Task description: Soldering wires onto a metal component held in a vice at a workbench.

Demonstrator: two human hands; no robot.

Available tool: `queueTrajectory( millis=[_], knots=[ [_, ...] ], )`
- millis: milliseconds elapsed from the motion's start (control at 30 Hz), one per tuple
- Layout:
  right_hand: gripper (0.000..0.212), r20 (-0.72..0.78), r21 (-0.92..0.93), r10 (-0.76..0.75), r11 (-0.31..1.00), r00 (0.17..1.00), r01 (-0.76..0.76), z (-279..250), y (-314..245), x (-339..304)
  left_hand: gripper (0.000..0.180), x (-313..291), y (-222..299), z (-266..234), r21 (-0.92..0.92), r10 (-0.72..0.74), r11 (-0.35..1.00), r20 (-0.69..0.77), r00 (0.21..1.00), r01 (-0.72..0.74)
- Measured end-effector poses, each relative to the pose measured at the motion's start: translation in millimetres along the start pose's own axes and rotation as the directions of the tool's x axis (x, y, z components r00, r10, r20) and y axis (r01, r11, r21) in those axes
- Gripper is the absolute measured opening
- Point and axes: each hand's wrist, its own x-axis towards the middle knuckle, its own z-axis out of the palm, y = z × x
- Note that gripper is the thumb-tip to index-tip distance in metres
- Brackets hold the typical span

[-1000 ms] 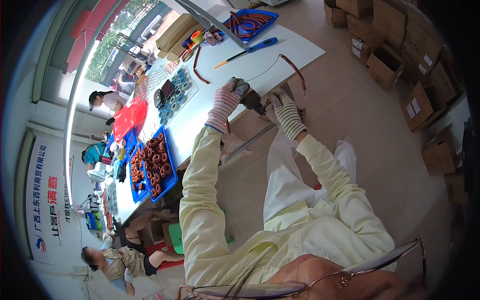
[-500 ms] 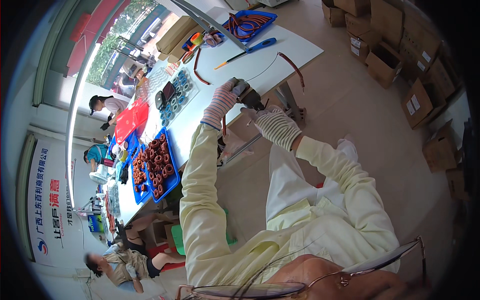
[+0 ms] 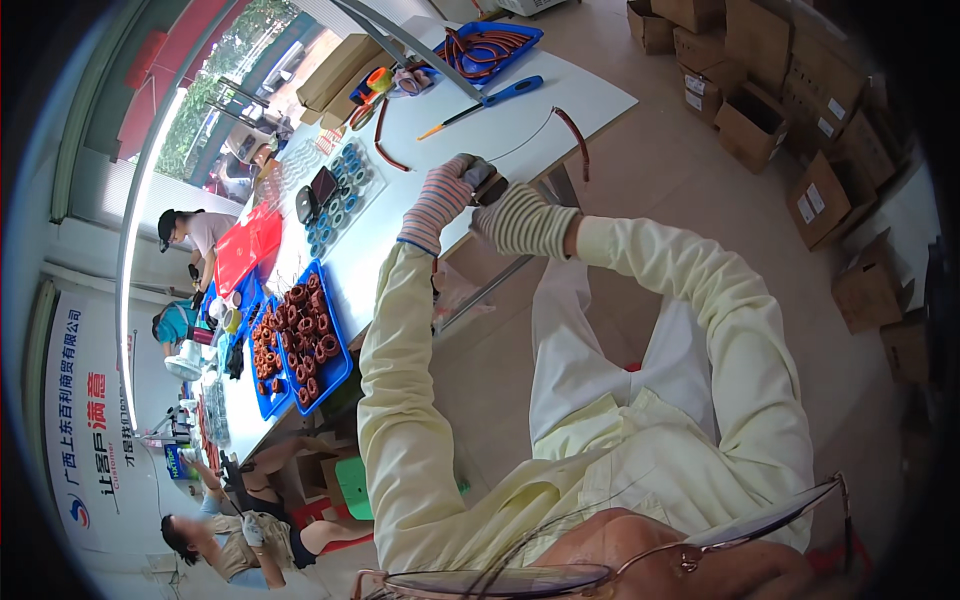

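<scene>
In front of me, over the table's near edge, my left hand (image 3: 440, 205) wears a pink-striped glove and is closed around a dark blocky tool (image 3: 490, 188). My right hand (image 3: 522, 222), in a green-striped glove, is closed against the tool's near side. Its fingers hide that end. From the tool's far side a thin wire runs out over the table to a reddish-brown covered piece (image 3: 572, 138), which hangs at the right. Under my left wrist part of another brown strip (image 3: 434, 268) shows. What the tool grips is hidden by my gloves.
On the white table (image 3: 460, 160) lie a blue-handled screwdriver (image 3: 512, 92), a blue tray of brown coils (image 3: 490, 45), a bent brown strip (image 3: 385, 140) and blue trays of brown rings (image 3: 315, 335). Cardboard boxes (image 3: 750, 125) stand right. Other people (image 3: 240, 540) work at left.
My right hand has moved left and up and closed against the tool; its fingers were lower, near the tool's pointed end. My left hand keeps its hold. The view has shifted slightly.
</scene>
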Motion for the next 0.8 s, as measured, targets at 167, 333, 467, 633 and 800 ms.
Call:
queueTrajectory(
  millis=[167, 333, 467, 633, 800],
  knots=[
    [0.023, -0.084, 0.261, 0.25, 0.94, 0.965, -0.221, -1, 6, -8, 0.024, -3, -7, 0, -0.067, -0.043, 0.997, -0.004, 0.999, 0.043],
    [0.037, 0.177, 0.587, 0.438, 0.671, 0.881, -0.452, -23, 16, -4, 0.025, 3, -9, 4, -0.14, 0.013, 0.99, -0.055, 0.998, -0.021],
    [0.035, 0.434, 0.166, 0.445, 0.815, 0.783, -0.555, -74, 22, -16, 0.02, -9, -5, 22, 0.113, 0.247, 0.969, -0.465, 0.85, -0.22],
    [0.026, 0.311, 0.544, 0.35, 0.697, 0.884, -0.467, 29, 39, -54, 0.023, -1, 27, 70, 0.038, 0.485, 0.865, -0.322, 0.813, -0.5],
    [0.016, 0.152, 0.687, 0.36, 0.632, 0.921, -0.36, 104, 30, -58, 0.025, -1, 23, 68, -0.064, 0.371, 0.92, -0.182, 0.911, -0.388]
  ],
)
